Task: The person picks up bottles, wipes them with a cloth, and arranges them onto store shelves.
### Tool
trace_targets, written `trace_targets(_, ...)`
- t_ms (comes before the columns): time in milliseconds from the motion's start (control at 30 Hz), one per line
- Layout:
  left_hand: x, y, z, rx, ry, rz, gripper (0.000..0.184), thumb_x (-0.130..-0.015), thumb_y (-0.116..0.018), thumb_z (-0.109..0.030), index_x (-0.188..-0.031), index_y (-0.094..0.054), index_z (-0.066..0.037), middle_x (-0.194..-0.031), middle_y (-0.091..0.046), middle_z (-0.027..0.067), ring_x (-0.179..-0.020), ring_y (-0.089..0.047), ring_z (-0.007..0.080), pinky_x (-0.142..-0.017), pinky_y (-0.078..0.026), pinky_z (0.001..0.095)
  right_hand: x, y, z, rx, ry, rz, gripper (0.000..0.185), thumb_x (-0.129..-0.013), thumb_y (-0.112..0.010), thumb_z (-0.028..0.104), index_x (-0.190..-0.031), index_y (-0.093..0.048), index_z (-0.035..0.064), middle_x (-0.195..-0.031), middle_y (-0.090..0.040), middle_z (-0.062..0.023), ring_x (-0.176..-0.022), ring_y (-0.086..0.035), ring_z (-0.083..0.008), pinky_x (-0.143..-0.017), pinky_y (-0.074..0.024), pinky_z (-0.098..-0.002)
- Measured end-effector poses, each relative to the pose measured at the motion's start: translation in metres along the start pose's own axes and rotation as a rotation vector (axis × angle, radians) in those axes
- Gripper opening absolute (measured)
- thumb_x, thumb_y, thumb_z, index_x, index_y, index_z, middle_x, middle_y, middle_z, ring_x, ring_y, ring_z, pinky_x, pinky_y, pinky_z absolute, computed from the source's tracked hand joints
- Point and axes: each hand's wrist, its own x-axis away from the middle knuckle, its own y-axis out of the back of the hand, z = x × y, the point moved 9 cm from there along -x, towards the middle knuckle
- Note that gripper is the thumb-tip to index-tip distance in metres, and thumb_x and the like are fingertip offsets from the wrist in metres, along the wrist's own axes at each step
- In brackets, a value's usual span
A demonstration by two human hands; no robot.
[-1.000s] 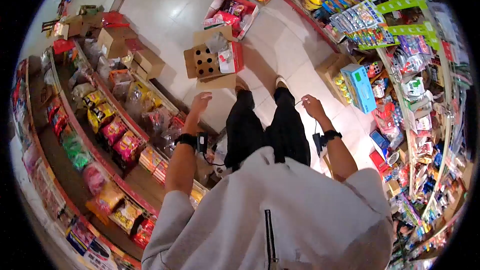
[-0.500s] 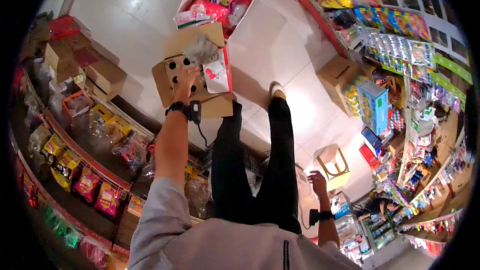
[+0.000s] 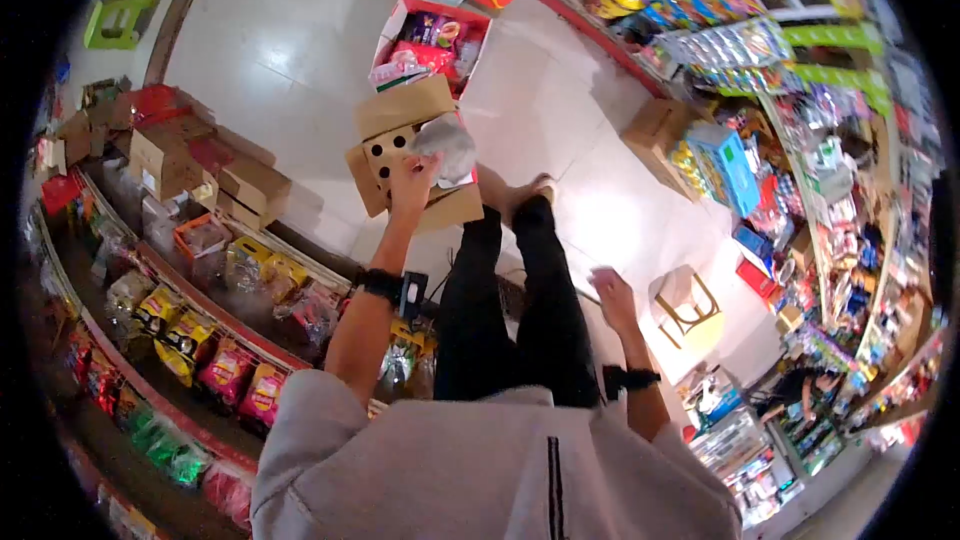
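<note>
Head view: left hand [image 3: 411, 180] at lower-left edge of grey plastic bag [image 3: 449, 144], over cardboard box [image 3: 405, 107]; can't tell if grip pinches it. Right hand [image 3: 612, 297] farther off, fingers loosely spread, empty.

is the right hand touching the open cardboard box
Apart: the head view shows the black-trousered legs and pale floor between the right hand and the open cardboard box.
</note>
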Motion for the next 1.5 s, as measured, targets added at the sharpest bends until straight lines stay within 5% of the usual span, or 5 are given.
trace_targets(267, 0.198, -0.006, -0.197, 0.378, -0.104, 0.317, 0.031, -0.091, -0.068, -0.01, -0.066, -0.051, -0.008, -0.068, -0.046, -0.0063, -0.063, -0.041, 0.0026, -0.057, -0.032, 0.0218, 0.021, 0.014, 0.171, -0.531, 0.305, 0.306, 0.041, -0.094, -0.061, 0.006, -0.133, -0.048, 0.0014, -0.116, -0.063, -0.0107, -0.103, -0.062, -0.0189, -0.088, -0.0519, -0.0309)
trace_targets(533, 0.268, -0.028, -0.249, 0.729, -0.049, 0.321, 0.011, -0.091, -0.068, -0.008, -0.081, -0.063, -0.008, -0.081, -0.058, -0.0045, -0.074, -0.051, 0.0047, -0.064, -0.039, 0.0207, 0.07, 0.106, 0.199, -0.418, 0.402, 0.075, 0.077, -0.078, -0.076, 0.0, -0.143, -0.036, 0.0095, -0.119, -0.057, -0.0132, -0.115, -0.055, -0.026, -0.094, -0.0519, -0.0371)
trace_targets(733, 0.326, -0.088, -0.272, 0.755, 0.019, 0.518, 0.003, -0.092, -0.065, -0.009, -0.093, -0.065, -0.006, -0.092, -0.062, -0.0027, -0.086, -0.057, 0.0074, -0.078, -0.046, 0.0211, 0.13, 0.159, 0.244, -0.106, 1.03, -0.213, 0.077, -0.062, -0.079, 0.0, -0.134, -0.051, 0.0094, -0.127, -0.056, -0.0163, -0.126, -0.047, -0.0375, -0.105, -0.043, -0.0425)
trace_targets(933, 0.358, -0.128, -0.29, 0.559, -0.092, 0.543, 0.014, -0.094, -0.063, -0.012, -0.105, -0.067, -0.004, -0.098, -0.063, -0.0012, -0.091, -0.056, 0.0081, -0.084, -0.046, 0.0236, 0.113, 0.153, 0.181, -0.199, 0.893, -0.021, 0.051, -0.065, -0.073, -0.005, -0.113, -0.06, 0.0016, -0.103, -0.066, -0.0191, -0.1, -0.064, -0.0388, -0.086, -0.0519, -0.0407)
trace_targets(1500, 0.379, -0.166, -0.295, 0.219, -0.121, 0.8, 0.021, -0.096, -0.058, -0.018, -0.11, -0.068, -0.005, -0.105, -0.061, 0.0004, -0.102, -0.056, 0.0112, -0.092, -0.042, 0.0263, 0.115, 0.168, 0.124, -0.289, 0.646, 0.038, 0.043, -0.067, -0.057, -0.015, -0.106, -0.057, 0.0018, -0.094, -0.067, -0.0173, -0.094, -0.065, -0.0319, -0.081, -0.0503, -0.0357)
